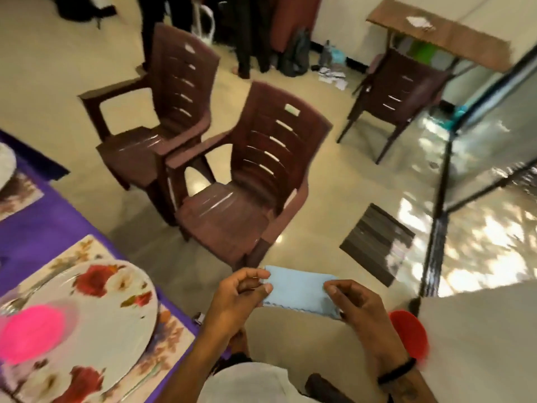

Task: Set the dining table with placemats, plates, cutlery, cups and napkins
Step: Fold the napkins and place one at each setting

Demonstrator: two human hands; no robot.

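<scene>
Table edge runs diagonally at near left; open tiled floor is seen to the right, with brown chairs beyond. Purple cloth is covered by a floral placemat and plate (pink cup blurred). A blue napkin is held off the table, pinched at its left end by the left hand and at its right end by the right hand.

Plate on placemat, left

Home dining room: plastic armchairs, purple-clothed table (floral plate), tiled floor.
</scene>
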